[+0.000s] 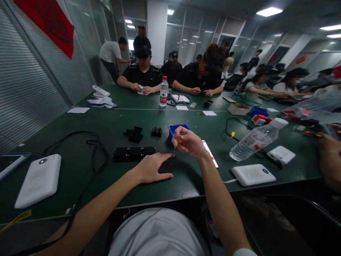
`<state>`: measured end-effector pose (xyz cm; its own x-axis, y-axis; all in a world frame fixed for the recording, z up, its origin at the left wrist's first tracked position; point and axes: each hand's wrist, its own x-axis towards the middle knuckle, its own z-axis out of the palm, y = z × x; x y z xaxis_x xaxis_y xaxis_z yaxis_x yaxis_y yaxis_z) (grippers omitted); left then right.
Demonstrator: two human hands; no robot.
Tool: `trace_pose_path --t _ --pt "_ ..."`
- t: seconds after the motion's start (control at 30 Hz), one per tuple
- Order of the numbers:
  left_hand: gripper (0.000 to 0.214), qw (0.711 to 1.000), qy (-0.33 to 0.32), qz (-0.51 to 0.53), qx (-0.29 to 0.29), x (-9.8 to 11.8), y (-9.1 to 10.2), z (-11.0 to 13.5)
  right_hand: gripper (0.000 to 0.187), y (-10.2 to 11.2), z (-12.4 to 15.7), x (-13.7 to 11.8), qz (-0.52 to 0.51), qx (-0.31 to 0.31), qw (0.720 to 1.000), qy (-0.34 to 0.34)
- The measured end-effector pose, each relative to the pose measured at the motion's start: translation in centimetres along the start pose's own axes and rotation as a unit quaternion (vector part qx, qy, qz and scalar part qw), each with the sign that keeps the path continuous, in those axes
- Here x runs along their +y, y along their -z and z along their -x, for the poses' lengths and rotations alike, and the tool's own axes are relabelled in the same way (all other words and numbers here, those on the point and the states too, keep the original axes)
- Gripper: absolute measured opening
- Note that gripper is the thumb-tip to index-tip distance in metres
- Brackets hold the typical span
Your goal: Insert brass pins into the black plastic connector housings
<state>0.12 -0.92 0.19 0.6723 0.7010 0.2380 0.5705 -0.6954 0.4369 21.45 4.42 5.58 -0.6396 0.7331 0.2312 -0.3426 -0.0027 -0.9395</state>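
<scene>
My left hand (151, 168) lies on the green table (80, 170), fingers wrapped over a small black part (165, 166) and holding it down. My right hand (188, 142) hovers just above it, pinched on a thin screwdriver (175, 149) whose tip points down at the black part. A row of black parts (133, 153) lies just left of my left hand. More black pieces (134, 135) and a black block (156, 132) sit further back. A small blue tray (176, 128) stands behind my right hand.
A white power bank (38, 180) with a black cable (93, 156) lies at left, another power bank (253, 174) at right beside a tipped water bottle (255, 139). An upright bottle (163, 91) stands across the table, where several people sit. Someone's hand (330, 156) shows at far right.
</scene>
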Motion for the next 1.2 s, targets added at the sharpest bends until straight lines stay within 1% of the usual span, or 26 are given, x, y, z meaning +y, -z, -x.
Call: trace_pose_path --t 0.17,0.3,0.37,0.43,0.47,0.5,0.53,0.6,0.67,0.73,0.8,1.03,1.13,1.2 --pt "0.073 1.0 -0.012 0.004 0.017 -0.2 -0.2 0.0 0.038 0.1 0.0 0.4 0.035 0.016 0.999 0.024" --pt "0.076 0.999 -0.017 -0.005 0.029 -0.3 -0.5 0.1 0.036 0.1 -0.1 0.7 0.051 0.038 0.996 0.059" --pt "0.083 0.999 -0.022 -0.002 0.046 -0.2 -0.4 0.1 0.035 0.2 -0.1 0.8 0.052 0.032 0.996 0.07" --pt "0.091 0.997 -0.032 0.012 0.065 -0.1 -0.4 0.1 0.034 0.4 -0.1 0.8 0.055 0.024 0.996 0.066" --pt "0.091 0.996 -0.035 0.021 0.074 0.0 -0.3 0.1 0.034 0.5 0.0 0.8 0.057 0.023 0.996 0.062" --pt "0.088 0.996 -0.036 0.03 0.081 0.1 -0.3 0.1 0.035 0.5 0.0 0.8 0.056 0.026 0.996 0.059" --pt "0.079 0.995 -0.036 0.04 0.09 0.1 -0.4 0.0 0.036 0.4 0.0 0.7 0.053 0.028 0.997 0.054" --pt "0.054 0.991 -0.029 0.067 0.11 0.2 -0.6 -0.1 0.041 0.2 0.1 0.6 0.043 0.03 0.998 0.042" --pt "0.039 0.985 -0.02 0.105 0.138 0.2 -1.0 -0.2 0.043 -0.1 0.1 0.5 0.035 0.025 0.998 0.034" --pt "0.038 0.974 -0.017 0.145 0.172 0.2 -1.4 -0.4 0.041 -0.4 0.1 0.5 0.031 0.019 0.999 0.032" --pt "0.036 0.969 -0.018 0.163 0.186 0.1 -1.7 -0.6 0.038 -0.6 0.0 0.6 0.025 0.011 0.999 0.034" --pt "0.02 0.966 -0.011 0.172 0.192 0.3 -1.6 -1.0 0.033 -0.7 0.1 0.7 0.001 -0.012 0.999 0.039" --pt "0.019 0.962 0.02 0.197 0.19 0.5 -1.5 -1.0 0.032 -0.5 0.1 0.8 0.006 -0.019 0.999 0.039" --pt "0.02 0.96 0.044 0.209 0.182 0.7 -1.5 -0.9 0.037 -0.2 0.2 0.8 0.011 -0.026 0.999 0.038"
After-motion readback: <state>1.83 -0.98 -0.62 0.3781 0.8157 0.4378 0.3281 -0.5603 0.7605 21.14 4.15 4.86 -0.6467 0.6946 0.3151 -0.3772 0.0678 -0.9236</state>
